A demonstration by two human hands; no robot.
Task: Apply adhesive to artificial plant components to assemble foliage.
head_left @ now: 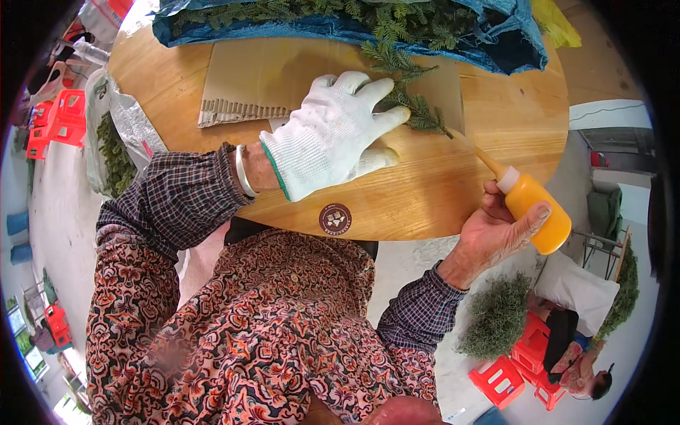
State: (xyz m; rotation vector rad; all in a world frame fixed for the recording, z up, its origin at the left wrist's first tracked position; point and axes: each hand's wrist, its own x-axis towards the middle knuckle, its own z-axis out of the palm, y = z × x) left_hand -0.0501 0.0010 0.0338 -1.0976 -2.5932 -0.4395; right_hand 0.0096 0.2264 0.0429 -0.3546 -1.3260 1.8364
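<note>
My left hand (338, 127), in a white knit glove with a green cuff edge, lies over the cardboard with its fingers spread. One fingertip rests against a green fir-like sprig (421, 112), whose cut stem end points towards my right. My bare right hand (496, 225) is wrapped round an orange-yellow squeeze bottle (540, 216) with a long thin nozzle. The bottle is tilted, and its nozzle tip is at the sprig's stem end; whether they touch I cannot tell. Under the left hand is a flat cardboard piece (244, 74) with a corrugated torn edge.
A blue woven sack (496, 53) full of green sprigs lies across the far side of the round wooden table (425, 212). A clear bag of greenery (117, 152) stands at left. Red stools (64, 117), a grey-green bushy bundle (496, 319) and a seated person (577, 361) are beyond.
</note>
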